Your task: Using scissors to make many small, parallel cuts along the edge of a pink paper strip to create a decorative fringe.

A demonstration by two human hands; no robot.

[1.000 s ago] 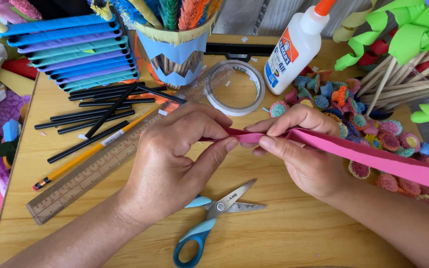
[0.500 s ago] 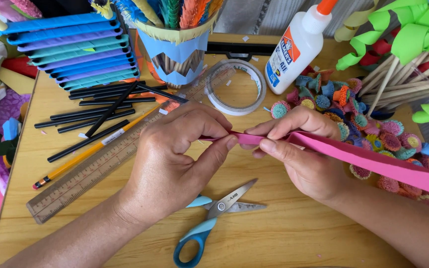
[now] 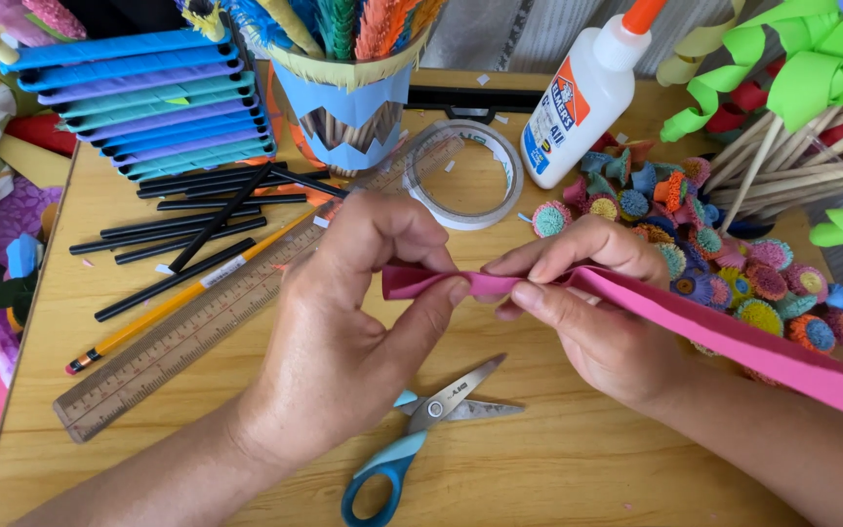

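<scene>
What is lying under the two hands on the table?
Blue-handled scissors lie closed on the wooden table, below the left hand and right hand holding the pink paper strip. The left hand covers part of the handles.

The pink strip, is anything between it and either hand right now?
Nothing visible. Both hands already pinch the pink strip directly: the left hand grips its end between thumb and fingers, and the right hand holds it just beside. The scissors lie on the table below, apart from the strip.

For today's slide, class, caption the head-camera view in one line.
Left hand and right hand pinch a long pink paper strip above blue-handled scissors on a wooden table.
</scene>
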